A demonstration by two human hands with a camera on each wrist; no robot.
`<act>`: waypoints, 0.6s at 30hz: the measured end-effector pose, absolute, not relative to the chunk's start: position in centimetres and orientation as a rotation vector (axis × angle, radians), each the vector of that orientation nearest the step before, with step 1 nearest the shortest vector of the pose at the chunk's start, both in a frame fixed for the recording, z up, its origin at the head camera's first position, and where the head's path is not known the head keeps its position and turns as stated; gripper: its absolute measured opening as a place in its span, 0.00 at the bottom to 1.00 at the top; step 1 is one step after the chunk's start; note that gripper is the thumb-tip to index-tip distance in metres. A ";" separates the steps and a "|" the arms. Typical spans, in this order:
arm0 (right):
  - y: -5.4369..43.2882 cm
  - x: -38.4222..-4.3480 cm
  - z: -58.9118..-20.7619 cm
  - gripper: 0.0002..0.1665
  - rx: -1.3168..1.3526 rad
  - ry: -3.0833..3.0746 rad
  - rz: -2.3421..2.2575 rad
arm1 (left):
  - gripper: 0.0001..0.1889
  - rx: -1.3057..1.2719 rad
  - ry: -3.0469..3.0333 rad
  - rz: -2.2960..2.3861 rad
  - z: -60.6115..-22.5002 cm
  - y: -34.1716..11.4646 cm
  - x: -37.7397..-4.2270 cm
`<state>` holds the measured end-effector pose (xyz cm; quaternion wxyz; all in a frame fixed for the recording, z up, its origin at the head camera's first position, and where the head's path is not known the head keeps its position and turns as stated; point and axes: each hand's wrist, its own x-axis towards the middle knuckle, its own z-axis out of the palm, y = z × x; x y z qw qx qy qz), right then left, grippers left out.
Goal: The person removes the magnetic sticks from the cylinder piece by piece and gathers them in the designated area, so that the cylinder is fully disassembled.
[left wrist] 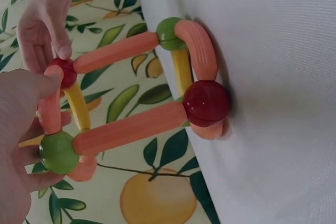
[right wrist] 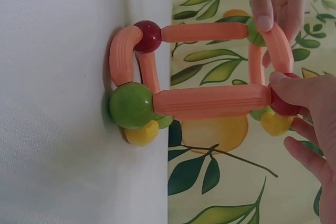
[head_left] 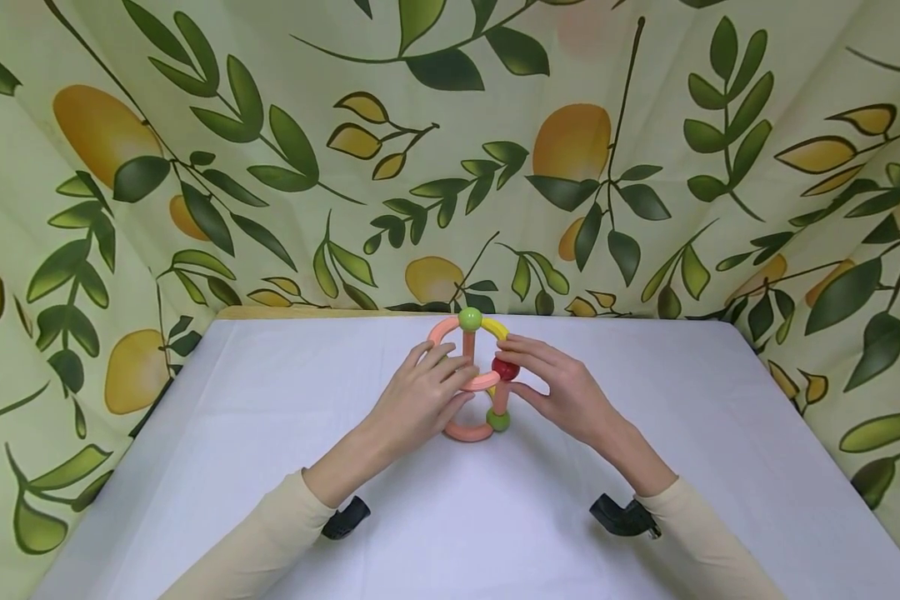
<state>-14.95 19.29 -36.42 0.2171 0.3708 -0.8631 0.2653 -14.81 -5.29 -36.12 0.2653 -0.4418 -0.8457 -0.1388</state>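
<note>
A small frame of magnetic sticks and balls (head_left: pixel 501 400) stands on the table, with a ring of curved pieces below, straight pink uprights, and another ring on top. My left hand (head_left: pixel 420 400) holds the upper ring at its near left, thumb on a curved pink stick (left wrist: pixel 50 109) and fingers behind a green ball (left wrist: pixel 59 152). With thumb and fingers, my right hand (head_left: pixel 566 387) pinches the upper red ball (right wrist: pixel 285 95) at the right. A yellow curved stick (head_left: pixel 495 328) joins the far green ball (head_left: pixel 470 318) on top. The left fingers hide part of the upper ring.
A white cloth covers the table (head_left: pixel 225 450). Behind it hangs a curtain (head_left: pixel 435 150) printed with leaves and fruit. Black wrist-camera mounts (head_left: pixel 347 518) sit under both forearms.
</note>
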 end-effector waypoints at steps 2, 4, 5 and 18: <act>19.3 -15.0 -36.4 0.35 1.024 -2.390 0.733 | 0.14 -1.194 -2.280 -0.376 -36.2 -5.3 -14.8; 19.2 -15.0 -36.4 0.35 1.023 -2.392 0.731 | 0.14 -1.192 -2.275 -0.381 -36.3 -5.2 -14.8; 19.2 -15.0 -36.4 0.35 1.022 -2.394 0.730 | 0.14 -1.189 -2.271 -0.381 -36.3 -5.2 -14.9; 19.0 -14.9 -36.5 0.32 1.021 -2.389 0.746 | 0.15 -1.155 -2.292 -0.307 -36.3 -5.2 -14.8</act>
